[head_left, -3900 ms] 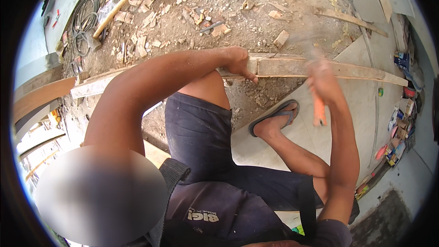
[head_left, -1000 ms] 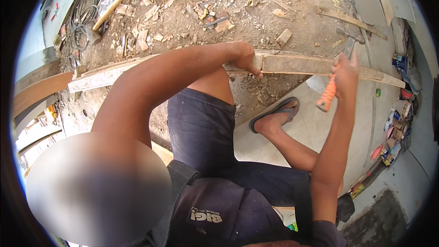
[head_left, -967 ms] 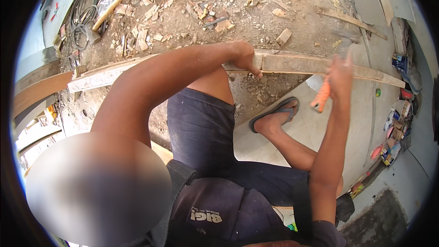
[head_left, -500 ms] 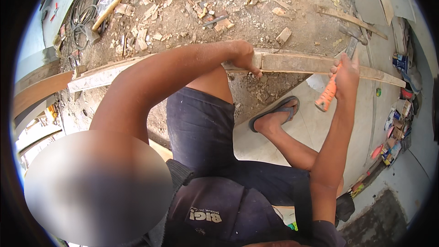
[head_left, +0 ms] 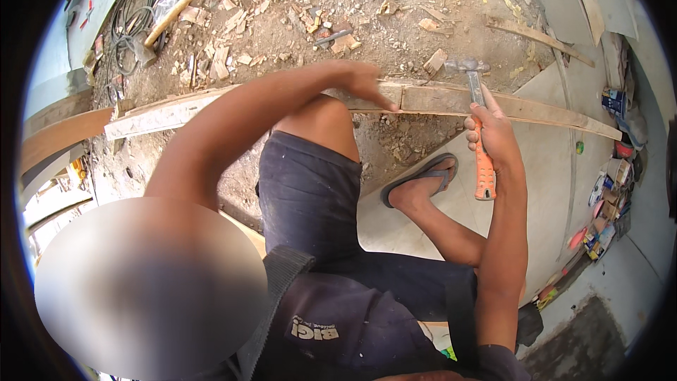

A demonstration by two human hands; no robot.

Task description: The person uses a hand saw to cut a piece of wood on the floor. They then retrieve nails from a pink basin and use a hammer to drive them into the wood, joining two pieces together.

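Observation:
A long wooden beam (head_left: 437, 99) runs across in front of me, with a joint line near its middle. My left hand (head_left: 365, 85) is at the beam just left of that joint, its fingers stretched out and apart and slightly smeared. Whether it touches the wood I cannot tell. In my right hand (head_left: 491, 130) is a hammer (head_left: 484, 169) with an orange grip. Its metal head points away from me, over the far side of the beam right of the joint. My bent knee is up against the beam below my left forearm.
Wood chips (head_left: 220, 62) and rubble litter the dirt beyond the beam. A long-handled tool (head_left: 194, 0) and coiled black cable (head_left: 132, 32) lie far left. A loose wooden strip (head_left: 539, 39) is far right. Boxes and packets (head_left: 605, 219) line the right wall. My sandalled foot (head_left: 423, 187) rests on pale flooring.
The hammer in my right hand has swung left and turned more upright, its head now closer to the joint. My left hand has shifted slightly left, its fingers loosening from the beam.

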